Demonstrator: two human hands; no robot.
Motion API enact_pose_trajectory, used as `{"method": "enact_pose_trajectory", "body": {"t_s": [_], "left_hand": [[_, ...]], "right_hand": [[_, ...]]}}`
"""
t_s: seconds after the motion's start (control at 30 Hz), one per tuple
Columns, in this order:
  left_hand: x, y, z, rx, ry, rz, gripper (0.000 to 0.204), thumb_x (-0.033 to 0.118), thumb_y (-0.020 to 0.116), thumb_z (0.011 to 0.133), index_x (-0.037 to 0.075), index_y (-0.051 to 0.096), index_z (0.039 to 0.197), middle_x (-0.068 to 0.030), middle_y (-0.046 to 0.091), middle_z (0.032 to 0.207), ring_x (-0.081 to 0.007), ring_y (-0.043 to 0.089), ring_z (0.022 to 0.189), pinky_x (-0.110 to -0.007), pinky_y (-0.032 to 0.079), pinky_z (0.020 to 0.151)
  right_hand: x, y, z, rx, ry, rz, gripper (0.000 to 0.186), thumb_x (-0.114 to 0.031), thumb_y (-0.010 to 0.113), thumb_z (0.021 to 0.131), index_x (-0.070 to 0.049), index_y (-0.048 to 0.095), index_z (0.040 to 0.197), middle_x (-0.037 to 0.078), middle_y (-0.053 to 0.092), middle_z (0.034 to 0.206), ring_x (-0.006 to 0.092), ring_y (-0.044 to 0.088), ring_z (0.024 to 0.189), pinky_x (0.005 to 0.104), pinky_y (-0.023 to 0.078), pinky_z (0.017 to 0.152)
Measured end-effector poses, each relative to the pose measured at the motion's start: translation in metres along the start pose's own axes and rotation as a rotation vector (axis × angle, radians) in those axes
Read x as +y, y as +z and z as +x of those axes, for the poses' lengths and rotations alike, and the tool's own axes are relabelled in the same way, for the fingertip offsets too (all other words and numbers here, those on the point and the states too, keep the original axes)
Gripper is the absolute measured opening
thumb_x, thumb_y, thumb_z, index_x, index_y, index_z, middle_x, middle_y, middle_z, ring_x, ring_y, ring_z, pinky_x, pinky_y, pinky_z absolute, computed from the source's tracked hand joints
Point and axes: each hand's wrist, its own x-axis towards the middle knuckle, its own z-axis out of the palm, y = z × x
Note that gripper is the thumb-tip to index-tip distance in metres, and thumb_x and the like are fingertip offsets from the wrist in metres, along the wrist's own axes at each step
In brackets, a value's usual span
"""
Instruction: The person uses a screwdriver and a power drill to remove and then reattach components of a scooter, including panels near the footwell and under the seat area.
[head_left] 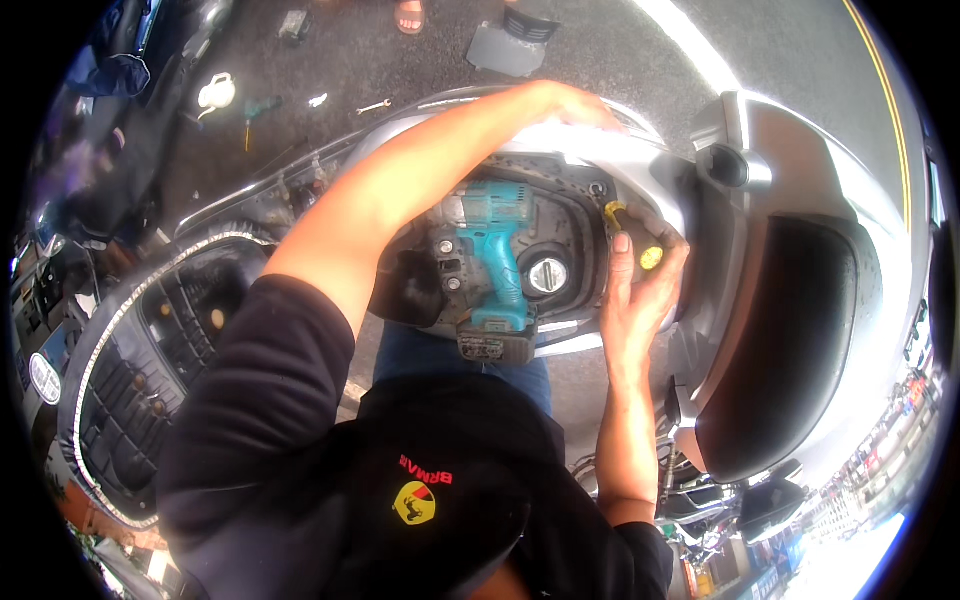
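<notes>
My left hand (572, 102) reaches across a silver scooter and rests on the far edge of its body panel (590, 140). My right hand (640, 275) grips a yellow-handled screwdriver (632, 238), held at the right rim of the open under-seat bay (570, 215). A teal cordless driver (492, 262) with a black battery lies in that bay between my arms, touched by neither hand. A round metal fuel cap (547, 275) sits just right of it.
The raised seat (790, 340) with its dark underside stands at the right. The scooter's black floorboard (150, 370) is at the left. On the asphalt beyond lie a wrench (375, 105), a white pot (215, 92), a dark panel (510, 42) and another person's sandalled foot (410, 15).
</notes>
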Motion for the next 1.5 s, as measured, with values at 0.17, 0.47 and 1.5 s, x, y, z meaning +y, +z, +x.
{"method": "enact_pose_trajectory", "body": {"t_s": [0.17, 0.47, 1.5], "left_hand": [[0.002, 0.001, 0.008, 0.083, 0.011, 0.176, 0.061, 0.052, 0.057, 0.086, 0.005, 0.057, 0.125, -0.0123, 0.057, 0.127, -0.0225, 0.05, 0.117, -0.036, 0.039, 0.1], [0.015, 0.004, 0.002, 0.099, 0.039, 0.454, 0.065, 0.06, 0.049, 0.085, 0.01, 0.057, 0.126, -0.0121, 0.049, 0.137, -0.0282, 0.043, 0.128, -0.039, 0.032, 0.106], [-0.003, 0.185, -0.155, 0.198, 0.246, -1.251, 0.033, 0.023, 0.048, 0.096, 0.003, 0.056, 0.12, -0.0058, 0.063, 0.102, -0.0186, 0.059, 0.097, -0.036, 0.047, 0.085]], "right_hand": [[-0.014, 0.021, 0.008, -0.062, -0.125, -0.239, 0.031, -0.007, 0.065, 0.083, 0.002, 0.049, 0.108, 0.018, 0.06, 0.101, 0.0352, 0.058, 0.092, 0.0426, 0.046, 0.079], [-0.007, -0.001, 0.008, -0.046, -0.177, -0.103, 0.036, -0.007, 0.069, 0.078, 0.002, 0.05, 0.107, 0.018, 0.061, 0.1, 0.0343, 0.059, 0.087, 0.0401, 0.048, 0.079], [-0.003, 0.004, -0.052, -0.128, -0.008, -0.201, 0.032, -0.013, 0.07, 0.079, -0.008, 0.059, 0.109, 0.011, 0.056, 0.101, 0.0303, 0.063, 0.084, 0.0406, 0.051, 0.069]]}}
